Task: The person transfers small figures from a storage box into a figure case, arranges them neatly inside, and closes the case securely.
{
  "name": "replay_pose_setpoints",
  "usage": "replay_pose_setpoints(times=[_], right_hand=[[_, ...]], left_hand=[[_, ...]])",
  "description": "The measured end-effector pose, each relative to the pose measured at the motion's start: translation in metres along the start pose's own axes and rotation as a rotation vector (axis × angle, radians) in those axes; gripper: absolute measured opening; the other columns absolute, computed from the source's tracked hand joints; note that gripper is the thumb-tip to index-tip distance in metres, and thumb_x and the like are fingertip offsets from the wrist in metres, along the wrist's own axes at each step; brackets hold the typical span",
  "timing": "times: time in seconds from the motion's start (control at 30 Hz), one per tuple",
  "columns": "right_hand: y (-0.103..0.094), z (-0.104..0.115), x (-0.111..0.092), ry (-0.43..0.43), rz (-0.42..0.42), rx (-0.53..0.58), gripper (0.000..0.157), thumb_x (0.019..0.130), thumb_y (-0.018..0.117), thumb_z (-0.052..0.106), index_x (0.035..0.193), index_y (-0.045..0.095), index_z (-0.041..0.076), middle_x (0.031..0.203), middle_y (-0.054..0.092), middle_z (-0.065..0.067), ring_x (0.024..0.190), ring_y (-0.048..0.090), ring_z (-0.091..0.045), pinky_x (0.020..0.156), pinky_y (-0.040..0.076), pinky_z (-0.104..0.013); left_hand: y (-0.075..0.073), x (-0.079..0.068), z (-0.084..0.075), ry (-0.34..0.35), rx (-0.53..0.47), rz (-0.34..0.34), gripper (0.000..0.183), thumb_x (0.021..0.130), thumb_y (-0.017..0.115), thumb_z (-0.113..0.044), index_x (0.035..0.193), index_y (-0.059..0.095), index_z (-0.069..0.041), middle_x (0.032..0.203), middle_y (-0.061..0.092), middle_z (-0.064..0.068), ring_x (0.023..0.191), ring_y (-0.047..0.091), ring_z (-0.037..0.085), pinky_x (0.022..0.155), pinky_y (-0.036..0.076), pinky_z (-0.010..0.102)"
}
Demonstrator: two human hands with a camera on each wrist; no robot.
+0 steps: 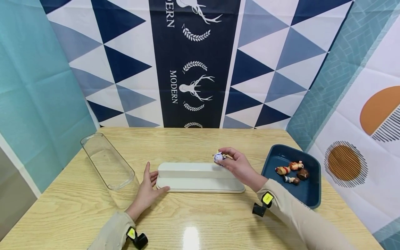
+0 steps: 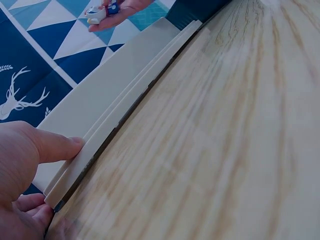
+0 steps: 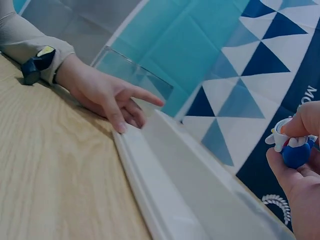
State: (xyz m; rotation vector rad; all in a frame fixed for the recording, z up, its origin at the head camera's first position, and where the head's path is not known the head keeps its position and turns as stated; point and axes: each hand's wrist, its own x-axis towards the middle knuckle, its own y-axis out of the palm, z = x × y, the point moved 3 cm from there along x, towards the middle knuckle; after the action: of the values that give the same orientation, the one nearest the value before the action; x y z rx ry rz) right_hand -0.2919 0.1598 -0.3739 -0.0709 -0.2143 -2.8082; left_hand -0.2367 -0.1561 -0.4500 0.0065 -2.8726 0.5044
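A long white two-step display stand (image 1: 200, 184) lies across the middle of the table. My left hand (image 1: 147, 191) grips its left end. In the left wrist view the thumb (image 2: 62, 147) presses on the front ledge while other fingers curl at the corner; the index finger points away. Above the right part of the upper step, my right hand (image 1: 240, 167) pinches a small white-and-blue figurine (image 1: 218, 158) between thumb and fingers. The right wrist view shows the round blue part of the figurine (image 3: 296, 154), partly covered by the thumb.
To the right, a dark blue tray (image 1: 269, 166) contains several small brown, red and white figurines (image 1: 290, 171). On the left lies a clear rectangular plastic cover (image 1: 107, 163), its open rim upward. Patterned cloth stands behind the table's back edge.
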Motion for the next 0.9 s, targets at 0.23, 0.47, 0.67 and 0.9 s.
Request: replay_pose_setpoints(times=[0.23, 0.47, 0.67, 0.9], right_hand=[[0.017, -0.016, 0.001, -0.028, 0.001, 0.007, 0.027, 0.087, 0.057, -0.017, 0.106, 0.059, 0.002, 0.109, 0.054, -0.007, 0.096, 0.062, -0.011, 0.084, 0.056, -0.019], [0.034, -0.033, 0.004, -0.069, 0.002, 0.053, 0.034, 0.083, 0.059, -0.024, 0.097, 0.057, 0.006, 0.103, 0.056, -0.005, 0.093, 0.064, -0.011, 0.081, 0.058, -0.02], [0.047, -0.042, 0.007, -0.124, 0.03, 0.074, 0.039, 0.079, 0.059, -0.027, 0.093, 0.057, 0.009, 0.103, 0.057, -0.004, 0.093, 0.063, -0.011, 0.081, 0.058, -0.02], [0.063, -0.049, 0.01, -0.183, 0.036, 0.042, 0.027, 0.076, 0.062, -0.028, 0.093, 0.046, -0.013, 0.107, 0.05, -0.007, 0.094, 0.06, -0.01, 0.081, 0.057, -0.018]], left_hand=[[0.001, 0.001, 0.004, -0.014, 0.002, 0.005, 0.114, 0.082, 0.079, 0.003, 0.153, -0.01, 0.008, 0.137, 0.042, 0.037, 0.129, 0.043, 0.05, 0.113, 0.037, 0.052], [0.0, 0.0, 0.002, -0.006, -0.001, 0.004, 0.115, 0.082, 0.08, 0.003, 0.153, -0.01, 0.009, 0.137, 0.042, 0.037, 0.129, 0.044, 0.05, 0.113, 0.036, 0.052], [0.001, 0.0, 0.001, -0.003, -0.001, 0.004, 0.115, 0.081, 0.08, 0.003, 0.153, -0.009, 0.009, 0.136, 0.042, 0.037, 0.129, 0.044, 0.05, 0.113, 0.037, 0.053], [0.001, -0.001, -0.001, -0.001, 0.002, 0.005, 0.115, 0.081, 0.08, 0.002, 0.153, -0.01, 0.01, 0.136, 0.042, 0.037, 0.129, 0.044, 0.05, 0.113, 0.037, 0.053]])
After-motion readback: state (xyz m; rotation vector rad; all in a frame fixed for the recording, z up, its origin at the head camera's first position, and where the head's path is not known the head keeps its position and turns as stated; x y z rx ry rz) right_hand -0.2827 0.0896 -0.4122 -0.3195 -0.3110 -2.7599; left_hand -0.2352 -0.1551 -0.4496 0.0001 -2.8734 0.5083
